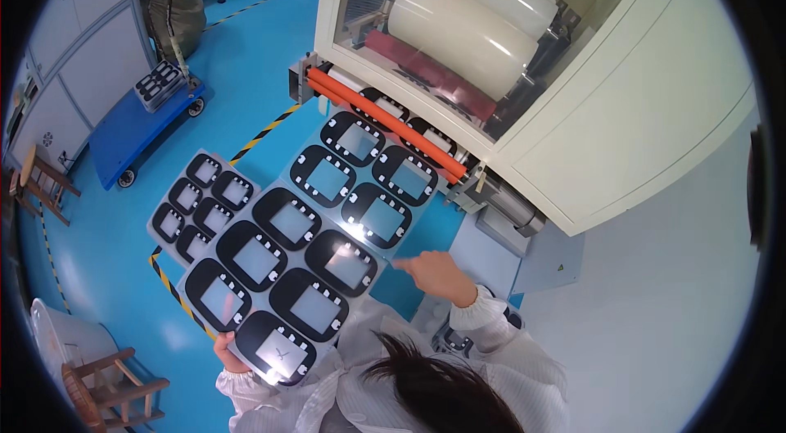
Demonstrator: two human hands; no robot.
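Note:
A translucent plastic sheet (264, 294) with several printed black rounded frames and pale windows lies slanting in front of my body. My left hand (232, 351) is closed on its near left edge, fingers partly under it. At its far right corner is my right hand (438, 273), the index finger reaching to the edge and the fingertips pinched there. A second sheet of the same kind (350, 181) lies just beyond, its far end passing under the orange roller (385, 124) of the machine. Where the two sheets meet, they look close together or slightly overlapping.
A cream machine (565, 179) with large white film rolls (458, 36) behind a window stands ahead and right. Similar sheets (214, 216) lie at the left. Farther left are a blue trolley (147, 134) and wooden stools (106, 384). Striped tape (266, 134) marks the floor.

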